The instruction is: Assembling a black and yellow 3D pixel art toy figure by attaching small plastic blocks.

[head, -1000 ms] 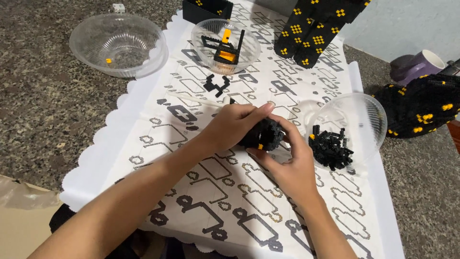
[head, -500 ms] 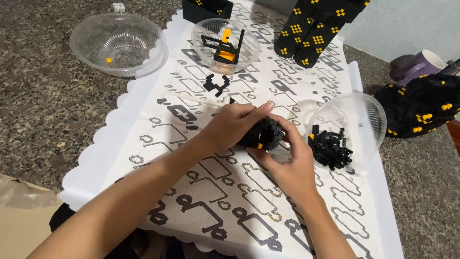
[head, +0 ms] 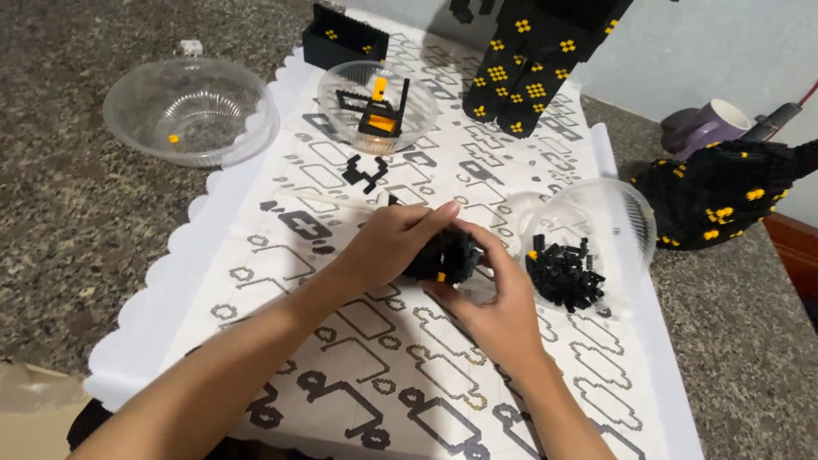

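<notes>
Together, the left hand (head: 394,243) and the right hand (head: 501,308) clasp a small black brick model (head: 443,257) with one orange stud, fingers closed around it from both sides, above the patterned white sheet (head: 358,341), just beside a clear bowl (head: 630,223) of loose black bricks (head: 564,273).

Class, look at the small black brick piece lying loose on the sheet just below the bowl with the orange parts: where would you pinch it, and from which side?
Pinch the loose black brick piece across its narrow middle, coming straight down from above; it lies flat, with open sheet around it.
</notes>
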